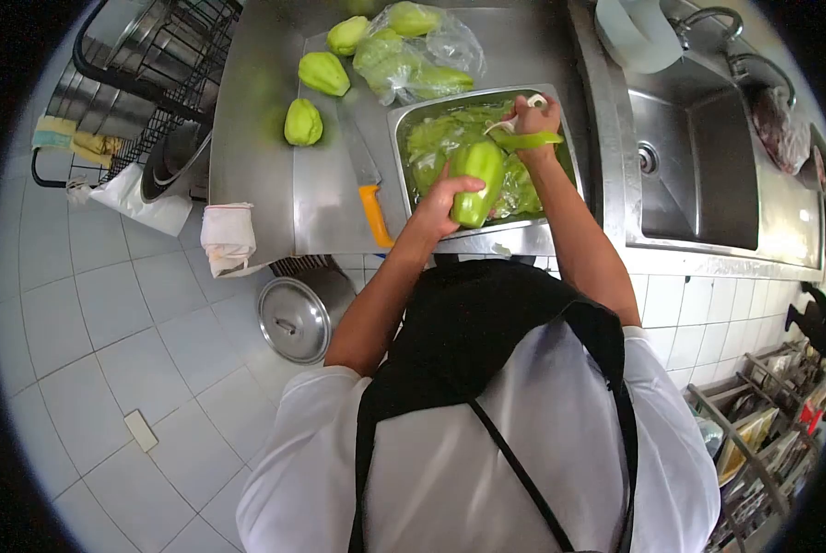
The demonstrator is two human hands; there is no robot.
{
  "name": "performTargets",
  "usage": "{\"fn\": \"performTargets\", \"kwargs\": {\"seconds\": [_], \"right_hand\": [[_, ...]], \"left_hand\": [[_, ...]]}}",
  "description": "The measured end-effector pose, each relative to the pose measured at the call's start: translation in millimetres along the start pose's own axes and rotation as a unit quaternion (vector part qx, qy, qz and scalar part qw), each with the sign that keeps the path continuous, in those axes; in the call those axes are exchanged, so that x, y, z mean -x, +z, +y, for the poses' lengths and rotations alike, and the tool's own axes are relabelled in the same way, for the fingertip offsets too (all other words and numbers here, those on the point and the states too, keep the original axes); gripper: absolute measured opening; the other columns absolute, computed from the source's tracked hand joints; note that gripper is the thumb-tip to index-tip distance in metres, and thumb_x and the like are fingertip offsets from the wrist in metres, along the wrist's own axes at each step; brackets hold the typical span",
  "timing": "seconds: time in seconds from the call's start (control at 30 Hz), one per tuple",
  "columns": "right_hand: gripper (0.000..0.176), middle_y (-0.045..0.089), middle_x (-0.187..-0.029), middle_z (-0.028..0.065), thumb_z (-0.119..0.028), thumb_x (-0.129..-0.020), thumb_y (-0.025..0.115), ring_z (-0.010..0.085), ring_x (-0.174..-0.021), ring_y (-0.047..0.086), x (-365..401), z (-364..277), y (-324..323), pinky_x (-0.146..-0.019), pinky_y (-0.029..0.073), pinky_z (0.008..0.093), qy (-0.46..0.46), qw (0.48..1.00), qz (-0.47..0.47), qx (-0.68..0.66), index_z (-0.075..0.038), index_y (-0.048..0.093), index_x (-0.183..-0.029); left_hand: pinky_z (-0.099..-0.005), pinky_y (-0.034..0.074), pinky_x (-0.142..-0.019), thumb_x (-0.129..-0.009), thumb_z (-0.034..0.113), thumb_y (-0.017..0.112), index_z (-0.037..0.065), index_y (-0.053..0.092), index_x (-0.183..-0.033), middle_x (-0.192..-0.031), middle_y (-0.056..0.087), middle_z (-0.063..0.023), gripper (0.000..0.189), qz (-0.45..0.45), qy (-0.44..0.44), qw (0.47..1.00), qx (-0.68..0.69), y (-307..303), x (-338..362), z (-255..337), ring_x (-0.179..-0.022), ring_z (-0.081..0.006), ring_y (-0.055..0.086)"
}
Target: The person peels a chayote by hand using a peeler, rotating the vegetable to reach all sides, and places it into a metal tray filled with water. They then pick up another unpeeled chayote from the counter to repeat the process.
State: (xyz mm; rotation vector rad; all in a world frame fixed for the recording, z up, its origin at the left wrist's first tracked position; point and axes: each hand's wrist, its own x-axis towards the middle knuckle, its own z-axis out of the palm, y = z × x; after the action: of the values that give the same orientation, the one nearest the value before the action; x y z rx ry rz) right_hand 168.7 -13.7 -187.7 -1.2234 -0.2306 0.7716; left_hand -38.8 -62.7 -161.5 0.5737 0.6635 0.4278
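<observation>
My left hand (445,203) is wrapped round a pale green chayote (483,184), partly peeled, above a metal pan (401,161). In my right hand (540,124), just beyond the chayote, is a peeler (503,125) with a whitish end; my fingers hide most of it. A long strip of green peel (528,141) hangs at that hand. Inside the pan lie green peelings (454,131), and something shiny, perhaps water or clear plastic, shows among them.
Left of the pan lies a knife (374,212) with an orange handle. Several whole chayotes (323,73) rest on the steel counter, some in a clear plastic bag (422,55). A sink (694,157) is at right. A lidded pot (293,318) stands below.
</observation>
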Motion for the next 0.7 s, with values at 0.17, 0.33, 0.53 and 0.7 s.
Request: {"fn": "performTargets", "kwargs": {"seconds": [0.17,0.33,0.53,0.7], "right_hand": [[0.057,0.062,-0.1,0.02,-0.006,-0.088,0.065,0.0283,-0.072,0.068,1.5,-9.3,-26.6,-0.061,0.054,0.0389,-0.128,0.975,0.002,0.184,-0.008,0.033,-0.135],[0.049,0.065,-0.104,0.0246,-0.009,-0.088,0.066,0.0409,-0.088,0.066,32.3,-20.4,-16.8,-0.072,0.053,0.0446,-0.346,0.826,-0.158,0.416,-0.011,0.045,-0.132],[0.05,0.066,-0.1,0.0219,-0.009,-0.089,0.065,0.0371,-0.074,0.068,24.9,-43.1,-11.1,-0.066,0.055,0.0423,-0.355,0.829,-0.15,0.406,-0.008,0.042,-0.133],[0.051,0.06,-0.086,0.012,-0.007,-0.095,0.059,0.0203,-0.067,0.064,60.9,-74.4,15.1,-0.06,0.055,0.0335,-0.028,0.981,-0.186,0.049,0.003,0.028,-0.134]], "left_hand": [[-0.0532,0.057,-0.08,-0.082,0.014,0.065,0.011,0.042,-0.137,-0.119,0.058,-0.016,0.06,-0.03,-0.04,0.996,0.078,-15.2,20.6,-2.1,-0.105,-0.0357,0.062],[-0.0577,0.051,-0.09,-0.095,0.052,0.049,0.006,0.048,-0.137,-0.127,0.058,-0.0215,0.062,0.017,-0.063,0.98,0.186,-7.0,20.2,7.2,-0.11,-0.0419,0.06],[-0.0646,0.041,-0.098,-0.095,0.06,0.045,0.01,0.051,-0.134,-0.125,0.058,-0.0184,0.063,0.063,-0.042,0.968,0.238,0.6,11.9,5.9,-0.111,-0.044,0.056],[-0.0567,0.047,-0.089,-0.096,0.058,0.047,0.012,0.054,-0.128,-0.125,0.059,-0.013,0.056,0.096,0.005,0.964,0.247,8.5,-1.6,1.7,-0.107,-0.032,0.058]]}}
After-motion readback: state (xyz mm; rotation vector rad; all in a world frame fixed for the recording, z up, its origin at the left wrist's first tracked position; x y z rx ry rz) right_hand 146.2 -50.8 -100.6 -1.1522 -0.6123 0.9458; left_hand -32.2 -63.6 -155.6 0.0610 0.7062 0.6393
